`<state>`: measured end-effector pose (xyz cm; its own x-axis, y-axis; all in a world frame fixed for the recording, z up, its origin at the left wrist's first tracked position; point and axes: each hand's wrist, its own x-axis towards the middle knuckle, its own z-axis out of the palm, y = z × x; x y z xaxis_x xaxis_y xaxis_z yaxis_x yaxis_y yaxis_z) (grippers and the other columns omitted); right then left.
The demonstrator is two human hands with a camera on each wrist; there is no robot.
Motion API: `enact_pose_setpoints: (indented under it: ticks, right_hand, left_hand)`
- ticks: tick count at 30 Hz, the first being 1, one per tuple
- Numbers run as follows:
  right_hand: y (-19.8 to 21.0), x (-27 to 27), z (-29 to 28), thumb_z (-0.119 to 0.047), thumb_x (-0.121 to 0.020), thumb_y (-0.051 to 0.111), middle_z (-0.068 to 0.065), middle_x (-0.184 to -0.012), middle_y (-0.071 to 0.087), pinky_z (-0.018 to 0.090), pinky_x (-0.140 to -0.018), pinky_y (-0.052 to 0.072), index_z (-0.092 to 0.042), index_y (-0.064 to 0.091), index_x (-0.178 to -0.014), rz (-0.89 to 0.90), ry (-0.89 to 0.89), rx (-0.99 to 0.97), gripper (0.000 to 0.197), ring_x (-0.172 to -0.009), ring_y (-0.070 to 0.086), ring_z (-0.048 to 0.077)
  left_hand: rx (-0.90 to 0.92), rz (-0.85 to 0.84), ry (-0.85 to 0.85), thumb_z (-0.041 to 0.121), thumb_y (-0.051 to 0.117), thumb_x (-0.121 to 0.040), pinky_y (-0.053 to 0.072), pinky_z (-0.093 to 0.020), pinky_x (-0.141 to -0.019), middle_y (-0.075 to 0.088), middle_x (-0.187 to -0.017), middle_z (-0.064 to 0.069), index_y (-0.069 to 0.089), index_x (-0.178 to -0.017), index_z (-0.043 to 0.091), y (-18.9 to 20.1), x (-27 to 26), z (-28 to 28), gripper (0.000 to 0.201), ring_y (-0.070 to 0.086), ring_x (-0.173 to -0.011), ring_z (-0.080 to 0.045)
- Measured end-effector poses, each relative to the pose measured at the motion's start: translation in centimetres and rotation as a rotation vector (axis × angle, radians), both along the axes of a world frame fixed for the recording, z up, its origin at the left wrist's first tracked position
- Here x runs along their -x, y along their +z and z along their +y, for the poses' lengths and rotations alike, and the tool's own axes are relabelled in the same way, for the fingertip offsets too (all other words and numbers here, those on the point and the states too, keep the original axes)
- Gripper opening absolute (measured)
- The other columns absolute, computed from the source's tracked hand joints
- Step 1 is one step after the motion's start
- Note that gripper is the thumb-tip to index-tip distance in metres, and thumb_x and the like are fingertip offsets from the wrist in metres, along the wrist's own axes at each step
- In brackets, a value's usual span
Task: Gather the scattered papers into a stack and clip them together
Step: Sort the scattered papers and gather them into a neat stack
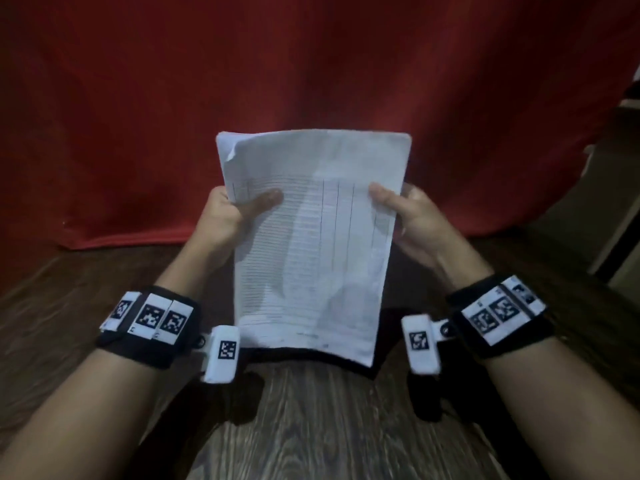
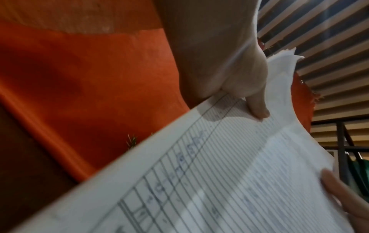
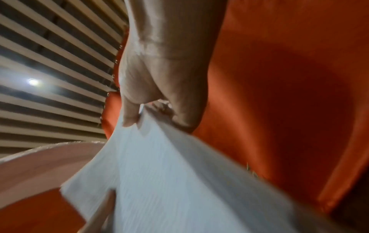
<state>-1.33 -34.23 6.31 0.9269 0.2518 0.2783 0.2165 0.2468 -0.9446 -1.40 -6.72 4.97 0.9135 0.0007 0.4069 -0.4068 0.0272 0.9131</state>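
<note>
Left thumb on the front of the papers [image 1: 311, 237], at about 9 o'clock on the sheet; the other fingers [image 1: 221, 195] go behind the left edge, so the left hand [image 1: 225, 216] pinches the stack. In the left wrist view the thumb tip presses flat on the ruled top page, near its upper edge.

Right thumb on the front at 3 o'clock; remaining fingers lie behind the right edge. Right hand [image 1: 412, 220] pinches the stack the same way. Right wrist view is blurred; the thumb and at least one finger seem to close on the paper edge, finer detail not readable.

Papers: one gathered stack, held upright and tilted slightly back, lifted above the table [image 1: 311, 427]. Top page is a ruled form with vertical columns. Upper left corner, at 11 o'clock, is dog-eared, with sheets behind showing past it. Lower edge sits between the two wrists.

Wristbands [image 1: 152, 320] with black-and-white markers on both forearms, at 7 and 4 o'clock of the stack. Wood-grain table below. Red cloth [image 1: 311, 64] hangs behind, filling 12 o'clock.
</note>
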Motion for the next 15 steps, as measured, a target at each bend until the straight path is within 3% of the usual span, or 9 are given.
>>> enact_pose_setpoints:
  ticks: [2, 5, 8, 12, 15]
  right_hand:
    - [-1.2, 0.3, 1.6, -0.013, -0.094, 0.068, 0.010, -0.110, 0.078, 0.035, -0.089, 0.063, -0.001, 0.070, -0.117, -0.025, -0.098, -0.023, 0.026, -0.095, 0.076, 0.021]
    - [-2.3, 0.4, 3.0, -0.010, -0.097, 0.069, -0.004, -0.097, 0.079, 0.028, -0.085, 0.062, -0.009, 0.074, -0.108, -0.200, -0.305, 0.063, 0.012, -0.092, 0.076, 0.009]
    - [-3.7, 0.2, 3.5, -0.015, -0.095, 0.074, -0.001, -0.101, 0.080, 0.036, -0.089, 0.063, -0.016, 0.075, -0.103, -0.240, -0.354, 0.097, 0.008, -0.098, 0.077, 0.016]
    - [-4.3, -0.4, 2.5, -0.012, -0.093, 0.076, 0.003, -0.105, 0.080, 0.037, -0.088, 0.062, -0.005, 0.072, -0.114, -0.158, -0.359, 0.099, 0.023, -0.098, 0.077, 0.018]
    - [-3.1, -0.7, 1.8, -0.011, -0.093, 0.075, 0.008, -0.111, 0.078, 0.041, -0.091, 0.062, -0.006, 0.068, -0.117, -0.186, -0.351, 0.080, 0.025, -0.100, 0.076, 0.021]
  left_hand:
    - [0.048, 0.008, 0.048, 0.026, 0.085, -0.079, 0.061, -0.052, -0.096, 0.081, -0.109, -0.013, 0.081, -0.102, 0.010, -0.6, -0.3, -0.9, 0.028, 0.078, -0.098, -0.031]
    - [0.107, -0.002, 0.135, 0.029, 0.085, -0.080, 0.063, -0.044, -0.090, 0.082, -0.103, -0.006, 0.079, -0.101, 0.012, -1.4, -0.5, -2.0, 0.027, 0.080, -0.096, -0.024]
    - [0.118, -0.010, 0.142, 0.021, 0.081, -0.090, 0.064, -0.040, -0.089, 0.081, -0.110, -0.008, 0.077, -0.111, 0.006, -2.2, -0.2, -2.5, 0.026, 0.079, -0.102, -0.026]
    - [0.128, -0.028, 0.054, 0.025, 0.077, -0.092, 0.063, -0.036, -0.086, 0.080, -0.114, -0.008, 0.072, -0.118, 0.011, -1.6, -0.4, -0.9, 0.030, 0.077, -0.103, -0.025]
    - [0.140, -0.049, 0.029, 0.022, 0.069, -0.099, 0.063, -0.035, -0.083, 0.079, -0.111, -0.009, 0.067, -0.126, 0.003, -0.3, -1.1, 0.1, 0.034, 0.077, -0.098, -0.024]
